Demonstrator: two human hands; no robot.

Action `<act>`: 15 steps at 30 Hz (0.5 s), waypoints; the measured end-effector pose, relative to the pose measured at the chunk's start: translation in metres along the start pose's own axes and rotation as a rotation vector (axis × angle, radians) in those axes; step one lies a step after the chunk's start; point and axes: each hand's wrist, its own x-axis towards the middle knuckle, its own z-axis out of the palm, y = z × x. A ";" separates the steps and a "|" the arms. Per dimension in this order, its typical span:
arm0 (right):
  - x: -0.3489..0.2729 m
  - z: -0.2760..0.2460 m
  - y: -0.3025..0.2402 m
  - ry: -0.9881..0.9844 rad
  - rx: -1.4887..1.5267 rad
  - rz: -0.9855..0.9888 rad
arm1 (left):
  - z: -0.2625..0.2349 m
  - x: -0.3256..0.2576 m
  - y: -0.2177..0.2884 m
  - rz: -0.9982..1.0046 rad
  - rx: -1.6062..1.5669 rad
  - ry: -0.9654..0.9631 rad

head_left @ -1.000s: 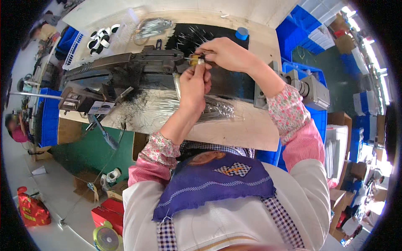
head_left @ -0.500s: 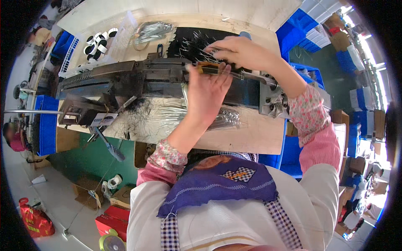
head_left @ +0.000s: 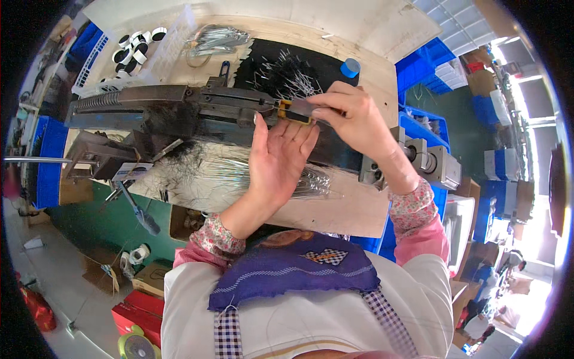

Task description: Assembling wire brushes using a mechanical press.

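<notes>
A long dark metal machine lies across the wooden bench, with a small yellow fitting near its middle. My left hand is palm up with straight fingers, its fingertips touching the underside of the machine at the yellow fitting. My right hand comes over from the right and pinches a thin bundle of wires at that fitting. A heap of thin silvery wires spreads on the bench under my left wrist. More short wires lie on a black mat behind the machine.
A motor block sits at the machine's right end. A white crate with black-and-white rings, a coil of wire loops and a blue cap stand at the back. Blue bins are on the right. Boxes lie on the floor.
The view has closed in on the machine. My left hand has opened flat under the yellow fitting, and my right hand has shifted slightly right along the machine.
</notes>
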 end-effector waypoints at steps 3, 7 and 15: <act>0.006 0.007 -0.006 -0.013 -0.015 -0.068 | -0.006 0.000 0.000 0.017 0.019 -0.013; 0.010 0.003 -0.004 -0.030 -0.111 -0.151 | 0.001 0.002 0.004 0.002 0.045 -0.011; -0.002 -0.005 0.001 0.049 -0.222 -0.268 | 0.003 0.000 0.007 -0.024 0.103 -0.029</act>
